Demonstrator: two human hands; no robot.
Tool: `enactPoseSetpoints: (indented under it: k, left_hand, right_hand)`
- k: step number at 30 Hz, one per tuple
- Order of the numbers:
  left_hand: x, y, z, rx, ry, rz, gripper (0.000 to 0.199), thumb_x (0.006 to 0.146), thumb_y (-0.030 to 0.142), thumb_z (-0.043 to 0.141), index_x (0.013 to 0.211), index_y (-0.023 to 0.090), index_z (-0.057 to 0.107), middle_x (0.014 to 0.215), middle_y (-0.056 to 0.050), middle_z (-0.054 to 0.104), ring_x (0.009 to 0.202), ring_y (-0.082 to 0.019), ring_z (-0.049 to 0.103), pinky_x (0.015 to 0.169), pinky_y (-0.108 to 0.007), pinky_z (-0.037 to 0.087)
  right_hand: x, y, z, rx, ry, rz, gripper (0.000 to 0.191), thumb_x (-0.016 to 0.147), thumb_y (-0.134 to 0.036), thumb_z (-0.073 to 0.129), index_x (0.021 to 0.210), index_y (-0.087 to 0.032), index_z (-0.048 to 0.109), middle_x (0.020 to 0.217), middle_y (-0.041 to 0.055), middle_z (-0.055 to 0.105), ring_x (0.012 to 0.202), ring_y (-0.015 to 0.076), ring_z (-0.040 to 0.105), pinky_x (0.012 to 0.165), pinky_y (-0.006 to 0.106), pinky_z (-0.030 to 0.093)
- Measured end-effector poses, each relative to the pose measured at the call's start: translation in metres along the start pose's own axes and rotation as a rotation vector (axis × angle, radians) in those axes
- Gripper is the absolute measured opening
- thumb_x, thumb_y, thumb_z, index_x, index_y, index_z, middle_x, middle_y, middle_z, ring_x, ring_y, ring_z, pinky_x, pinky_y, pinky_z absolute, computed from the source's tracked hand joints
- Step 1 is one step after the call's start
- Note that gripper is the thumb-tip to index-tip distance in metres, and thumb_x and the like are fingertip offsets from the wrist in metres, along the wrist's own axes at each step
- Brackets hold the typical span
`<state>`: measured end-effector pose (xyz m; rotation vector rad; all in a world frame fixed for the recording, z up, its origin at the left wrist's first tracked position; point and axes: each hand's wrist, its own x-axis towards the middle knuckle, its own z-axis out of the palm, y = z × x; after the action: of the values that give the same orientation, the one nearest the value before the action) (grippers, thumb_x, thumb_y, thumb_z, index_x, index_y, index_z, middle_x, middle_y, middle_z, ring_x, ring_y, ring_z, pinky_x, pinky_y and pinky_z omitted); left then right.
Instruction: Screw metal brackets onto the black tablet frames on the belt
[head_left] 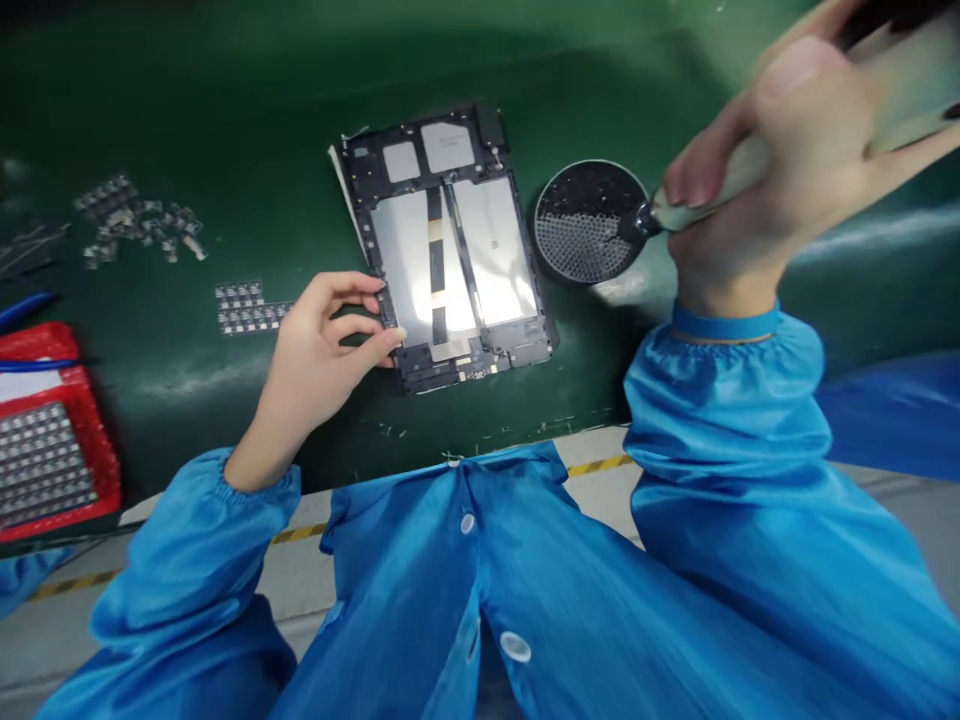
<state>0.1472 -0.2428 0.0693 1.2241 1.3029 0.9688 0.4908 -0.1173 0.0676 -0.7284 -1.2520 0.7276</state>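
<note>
An opened tablet frame lies face down on the green mat, showing silver battery cells and a dark ribbon cable. My left hand pinches its lower left edge with thumb and fingertips. My right hand is raised at the upper right and grips a pale, blurred electric screwdriver. The driver's dark tip rests at the right rim of a round black screw dish beside the tablet.
Small grey part strips and a loose pile of parts lie on the mat at left. A red tray of small parts sits at the left edge. The bench front has yellow-black tape.
</note>
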Motion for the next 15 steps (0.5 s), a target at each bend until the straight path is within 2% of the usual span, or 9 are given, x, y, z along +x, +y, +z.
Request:
enactPoseSetpoints:
  k: [2, 6, 11, 15]
  left_hand:
    - [0.0, -0.001, -0.001, 0.0, -0.011, 0.014, 0.044, 0.08, 0.011, 0.093, 0.118, 0.022, 0.075, 0.115, -0.005, 0.066, 0.086, -0.016, 0.076, 0.067, -0.024, 0.075]
    - [-0.001, -0.002, -0.003, 0.008, -0.025, 0.02, 0.04, 0.085, 0.013, 0.094, 0.12, 0.022, 0.076, 0.121, -0.006, 0.069, 0.088, -0.016, 0.077, 0.071, -0.024, 0.076]
    - [-0.001, -0.004, -0.006, 0.045, -0.048, 0.049, 0.038, 0.087, 0.018, 0.095, 0.119, 0.024, 0.076, 0.129, -0.006, 0.068, 0.093, -0.018, 0.076, 0.073, -0.027, 0.076]
    - [-0.001, -0.005, -0.007, 0.094, -0.054, 0.056, 0.038, 0.088, 0.025, 0.096, 0.12, 0.025, 0.075, 0.132, -0.006, 0.068, 0.092, -0.019, 0.076, 0.073, -0.031, 0.077]
  right_hand:
    - [0.003, 0.008, 0.0, 0.001, -0.012, -0.057, 0.071, 0.081, -0.064, 0.081, 0.118, -0.017, 0.043, 0.092, -0.0045, 0.051, 0.049, -0.0006, 0.043, 0.042, 0.02, 0.026]
    - [0.006, 0.014, -0.001, 0.033, -0.083, -0.103, 0.055, 0.087, -0.05, 0.079, 0.118, -0.016, 0.05, 0.097, -0.0006, 0.053, 0.055, -0.0016, 0.049, 0.042, 0.022, 0.029]
    - [0.009, 0.032, -0.009, 0.073, -0.161, -0.2, 0.051, 0.095, -0.051, 0.069, 0.125, -0.016, 0.047, 0.095, -0.0007, 0.054, 0.057, -0.004, 0.049, 0.042, 0.018, 0.027]
    - [0.008, 0.034, -0.008, 0.052, -0.159, -0.187, 0.053, 0.094, -0.053, 0.071, 0.123, -0.016, 0.046, 0.096, -0.0007, 0.053, 0.058, -0.0035, 0.051, 0.043, 0.018, 0.029]
